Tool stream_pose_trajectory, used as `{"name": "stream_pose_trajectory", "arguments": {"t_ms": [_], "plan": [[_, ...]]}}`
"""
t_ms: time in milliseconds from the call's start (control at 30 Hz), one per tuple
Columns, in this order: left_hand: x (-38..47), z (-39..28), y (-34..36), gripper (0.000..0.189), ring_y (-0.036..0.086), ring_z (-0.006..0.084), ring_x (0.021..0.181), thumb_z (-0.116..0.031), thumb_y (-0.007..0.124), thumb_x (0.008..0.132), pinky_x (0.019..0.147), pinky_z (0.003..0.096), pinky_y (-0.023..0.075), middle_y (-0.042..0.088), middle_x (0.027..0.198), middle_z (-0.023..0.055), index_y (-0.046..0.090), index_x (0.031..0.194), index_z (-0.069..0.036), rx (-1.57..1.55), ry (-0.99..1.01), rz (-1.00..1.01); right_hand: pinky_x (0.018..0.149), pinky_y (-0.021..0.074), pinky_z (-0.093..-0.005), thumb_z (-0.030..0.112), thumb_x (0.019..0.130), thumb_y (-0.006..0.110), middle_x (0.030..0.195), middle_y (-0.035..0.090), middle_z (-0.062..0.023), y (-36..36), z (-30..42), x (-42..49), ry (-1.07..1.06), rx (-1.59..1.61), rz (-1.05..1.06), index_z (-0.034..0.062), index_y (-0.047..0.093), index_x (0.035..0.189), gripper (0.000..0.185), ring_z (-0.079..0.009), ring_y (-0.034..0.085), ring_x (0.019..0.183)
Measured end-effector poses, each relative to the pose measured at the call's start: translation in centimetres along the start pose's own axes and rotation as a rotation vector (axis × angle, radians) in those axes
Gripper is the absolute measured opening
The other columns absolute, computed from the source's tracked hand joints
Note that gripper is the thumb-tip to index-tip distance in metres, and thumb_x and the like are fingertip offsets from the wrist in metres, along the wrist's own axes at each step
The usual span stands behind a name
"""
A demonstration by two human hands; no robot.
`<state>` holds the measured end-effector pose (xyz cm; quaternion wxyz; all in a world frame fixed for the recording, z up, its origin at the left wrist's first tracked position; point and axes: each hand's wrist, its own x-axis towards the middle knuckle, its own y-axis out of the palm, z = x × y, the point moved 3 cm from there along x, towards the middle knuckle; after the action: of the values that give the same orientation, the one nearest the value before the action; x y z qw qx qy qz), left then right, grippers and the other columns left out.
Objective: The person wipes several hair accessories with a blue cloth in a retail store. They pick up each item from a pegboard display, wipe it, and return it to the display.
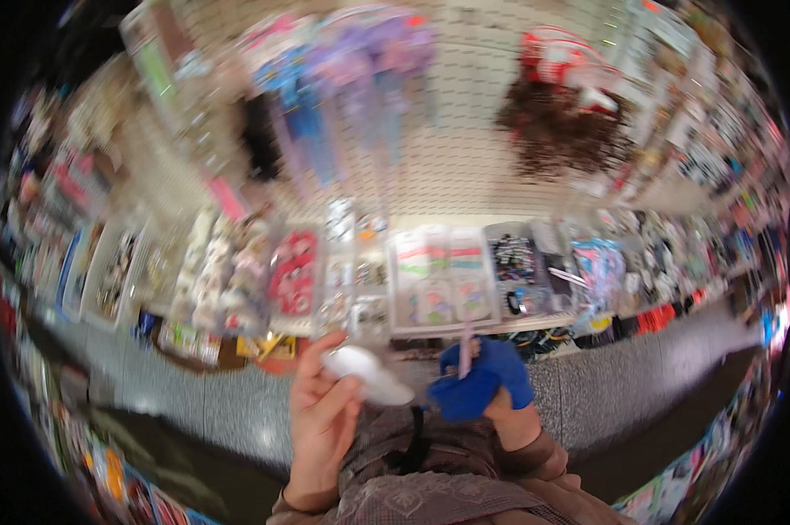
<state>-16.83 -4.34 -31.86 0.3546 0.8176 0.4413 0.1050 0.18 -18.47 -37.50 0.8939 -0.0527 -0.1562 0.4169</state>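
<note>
My left hand (322, 400) grips a smooth white rounded object (367, 375) between thumb and fingers, in front of my body. It is blurred, so its exact kind cannot be told. At its right, my right hand (508, 410) is mostly covered by blue fabric (477, 387), a glove or a cloth; which one is unclear. A thin pale pink strip (466, 351) rises from the blue fabric, apparently held in the fingers. Just beyond both hands runs a shelf edge (539, 323) with a white tray (444, 323) of carded small goods.
Bins along the shelf hold red packets (295, 272), fluffy pale items (214, 275) and dark beaded pieces (513, 259). Hair accessories with blue ribbons (306, 125) and brown hairpieces (559, 128) hang on the pegboard (464, 138). Cartons (191, 344) stand below, on the speckled floor (165, 394).
</note>
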Motion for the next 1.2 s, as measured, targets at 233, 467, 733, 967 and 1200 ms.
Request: {"name": "stream_pose_trajectory", "arguments": {"t_ms": [233,467,733,967,1200], "plan": [[2.5,4.0,-0.7,0.044,0.065,0.0257,0.091,0.001,0.058,0.085,0.084,0.0422,0.0559,0.062,0.106,0.0144,0.044,0.126,0.0,0.014,-0.165,0.117,0.066,0.0516,-0.0324,0.01,0.09,0.056,0.093,0.065,-0.0104,-1.0,-2.3,-3.6,0.454,1.312,-0.055,-0.002,0.063,0.11,0.025,-0.0177,0.062,0.075],[4.8,10.8,0.4,0.047,0.064,0.0252,0.096,0.005,0.053,0.085,0.082,0.0427,0.057,0.061,0.112,0.0126,0.042,0.129,-0.006,0.219,-0.347,0.118,0.059,0.049,-0.0331,0.005,0.08,0.065,0.081,0.061,-0.0129,-4.4,-6.2,-6.3,-0.143,-0.049,-0.09,0.009,0.066,0.104,0.024,-0.0295,0.06,0.068],[11.5,19.8,6.0,0.062,0.061,0.0176,0.088,0.01,0.056,0.083,0.07,0.0276,0.0494,0.063,0.103,0.0134,0.034,0.138,-0.009,0.716,-0.318,0.329,0.066,0.0513,-0.0357,0.009,0.071,0.074,0.086,0.064,-0.0082,-10.3,-8.7,-9.2,0.113,-0.219,-0.25,0.0122,0.067,0.09,0.021,-0.0277,0.064,0.074],[17.3,28.7,13.0,0.062,0.059,0.014,0.078,0.005,0.061,0.082,0.061,0.0246,0.0463,0.063,0.096,0.0107,0.032,0.136,-0.005,0.847,-0.181,0.515,0.057,0.0466,-0.0347,0.032,0.072,0.067,0.08,0.062,-0.0035,-14.2,-10.0,-8.4,0.12,-0.901,-0.209,0.0223,0.07,0.087,0.018,-0.023,0.062,0.071],[19.6,34.4,17.8,0.063,0.051,0.0085,0.068,0.001,0.064,0.082,0.055,0.0226,0.0391,0.061,0.087,0.0063,0.033,0.136,-0.003,0.894,-0.09,0.541,0.058,0.0457,-0.0357,0.017,0.067,0.072,0.077,0.06,-0.0067,-17.8,-6.7,-6.9,0.043,-0.617,-0.725,0.0098,0.066,0.076,0.013,-0.0249,0.059,0.067]]}}
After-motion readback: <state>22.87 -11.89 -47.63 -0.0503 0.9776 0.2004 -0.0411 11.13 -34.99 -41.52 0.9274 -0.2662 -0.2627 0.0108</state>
